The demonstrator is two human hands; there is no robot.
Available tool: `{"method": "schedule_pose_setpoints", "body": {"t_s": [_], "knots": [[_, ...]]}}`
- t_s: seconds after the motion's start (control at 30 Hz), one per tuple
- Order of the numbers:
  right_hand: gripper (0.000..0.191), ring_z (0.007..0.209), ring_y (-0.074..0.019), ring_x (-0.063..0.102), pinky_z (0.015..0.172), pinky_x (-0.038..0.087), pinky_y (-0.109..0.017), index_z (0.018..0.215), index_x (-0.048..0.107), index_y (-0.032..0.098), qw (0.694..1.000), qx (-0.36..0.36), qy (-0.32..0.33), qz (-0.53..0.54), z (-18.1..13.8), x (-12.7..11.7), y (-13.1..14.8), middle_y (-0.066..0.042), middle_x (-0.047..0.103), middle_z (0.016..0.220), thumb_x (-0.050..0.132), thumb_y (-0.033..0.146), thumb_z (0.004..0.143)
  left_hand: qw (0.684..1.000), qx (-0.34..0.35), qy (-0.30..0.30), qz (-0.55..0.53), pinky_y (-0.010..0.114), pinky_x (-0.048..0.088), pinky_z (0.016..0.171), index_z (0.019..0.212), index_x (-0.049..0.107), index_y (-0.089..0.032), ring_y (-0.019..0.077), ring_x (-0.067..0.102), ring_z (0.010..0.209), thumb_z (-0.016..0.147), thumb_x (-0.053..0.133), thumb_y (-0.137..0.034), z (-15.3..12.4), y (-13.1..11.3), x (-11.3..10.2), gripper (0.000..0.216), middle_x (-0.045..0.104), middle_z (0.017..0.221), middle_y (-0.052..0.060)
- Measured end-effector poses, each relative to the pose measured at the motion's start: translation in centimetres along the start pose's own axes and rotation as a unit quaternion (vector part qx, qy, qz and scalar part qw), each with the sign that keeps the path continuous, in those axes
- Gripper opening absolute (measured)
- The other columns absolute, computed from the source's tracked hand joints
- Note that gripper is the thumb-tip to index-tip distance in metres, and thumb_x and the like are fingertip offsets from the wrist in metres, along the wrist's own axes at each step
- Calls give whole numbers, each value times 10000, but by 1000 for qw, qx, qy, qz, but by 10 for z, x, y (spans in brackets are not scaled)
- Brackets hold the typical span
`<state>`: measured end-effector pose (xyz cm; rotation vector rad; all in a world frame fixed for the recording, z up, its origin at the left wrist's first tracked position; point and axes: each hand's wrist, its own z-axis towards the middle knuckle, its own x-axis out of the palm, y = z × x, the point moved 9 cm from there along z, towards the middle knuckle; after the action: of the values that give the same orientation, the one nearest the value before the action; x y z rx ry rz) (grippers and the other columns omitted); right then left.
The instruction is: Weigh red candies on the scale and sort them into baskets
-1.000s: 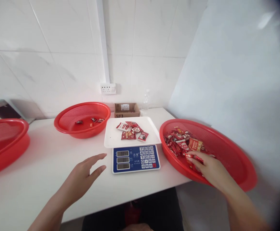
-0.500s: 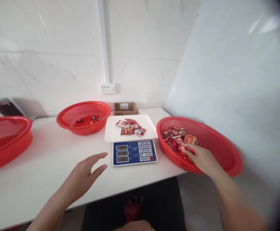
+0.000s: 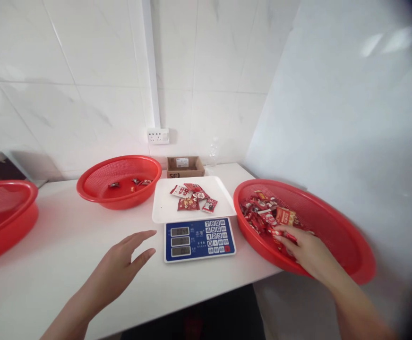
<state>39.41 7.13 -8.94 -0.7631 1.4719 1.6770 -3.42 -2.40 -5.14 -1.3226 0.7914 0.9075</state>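
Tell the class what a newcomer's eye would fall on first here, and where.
Probably the big red basket at the right, where the right hand touches a red packet among others. Next, the blue-fronted scale at centre, with several packets on its white tray. The left hand, open, is just left of the scale.

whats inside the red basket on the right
A heap of mostly red wrapped packets lies in the right-hand basket, the right hand reaching among them. Packets deeper in the heap and beneath the hand are covered and cannot be seen.
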Motion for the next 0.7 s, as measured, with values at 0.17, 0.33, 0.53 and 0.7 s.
{"method": "schedule_pose_setpoints", "body": {"t_s": [0.17, 0.33, 0.53, 0.7], "knots": [[349, 830, -257, 655, 712, 501, -355, 937, 650, 236, 1000, 10, -3, 12, -1, -1, -2, -60, 704, 980, 481, 487, 762, 1000, 12, -5, -8, 296, 534, 745, 1225, 556, -345, 198, 647, 916, 854, 434, -498, 7, -2, 3, 419, 613, 1229, -11], [347, 785, -235, 660, 697, 502, -333, 939, 649, 234, 999, 20, -2, 28, -2, 0, -4, -55, 706, 965, 488, 485, 761, 1000, 19, 5, -8, 291, 532, 731, 1220, 556, -339, 186, 651, 861, 857, 426, -506, 8, -7, 8, 420, 616, 1224, -5], [342, 699, -217, 653, 678, 502, -332, 925, 648, 229, 1000, 17, -2, 24, -4, -1, -2, -52, 714, 917, 485, 483, 762, 1000, 29, 8, -3, 295, 526, 772, 1214, 557, -334, 190, 645, 915, 864, 413, -502, 9, -14, 6, 413, 605, 1240, -11], [330, 838, -252, 660, 731, 509, -347, 915, 658, 244, 1000, -2, -1, 19, -2, 0, -2, -43, 717, 952, 484, 481, 766, 999, 34, 0, 5, 335, 496, 881, 1226, 542, -313, 216, 589, 1080, 873, 400, -495, 15, -6, 0, 421, 580, 1272, 13]]}}
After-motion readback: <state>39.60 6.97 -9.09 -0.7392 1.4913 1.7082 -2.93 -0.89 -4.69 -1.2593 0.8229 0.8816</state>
